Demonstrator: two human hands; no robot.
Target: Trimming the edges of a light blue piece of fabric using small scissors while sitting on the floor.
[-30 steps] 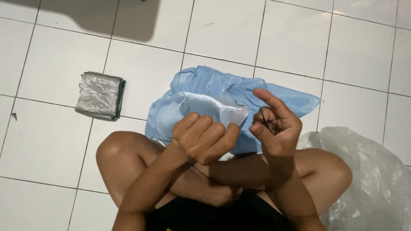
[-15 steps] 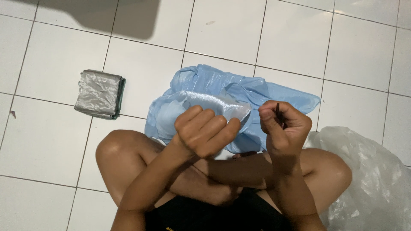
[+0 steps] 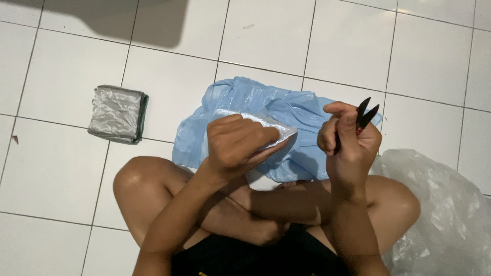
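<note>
Light blue satin cloth [image 3: 240,102] is spread on the white tile floor [image 3: 71,168] at 12 o'clock from the crossed legs. A fold of it is lifted and pinched shut in the left hand [image 3: 235,143], with the fingers curled over the shiny edge.

Small black thread snips [image 3: 364,115] are clamped in the closed right hand [image 3: 348,140]. Two dark blade tips are seen parted and pointing up toward 1 o'clock, clear of the cloth.

Risks, as judged:
- The exposed tips are held near the left fingers; a nick could be caused if the hands are brought together carelessly.
- The satin looks slippery; the fold could be lost from the pinch, or cut off-line if left slack.
- Loose cloth bunched behind the fold could be snagged by the open tips.

Edges and room:
- A clear plastic bag [image 3: 445,204] is crumpled at 4 o'clock, just beside the right knee; the right elbow is crowded there.
- A folded grey cloth [image 3: 116,113] lies at 10 o'clock, well apart.
- Bare tile is seen at 12 and at 9 o'clock; a dark shadow falls at 11.
</note>
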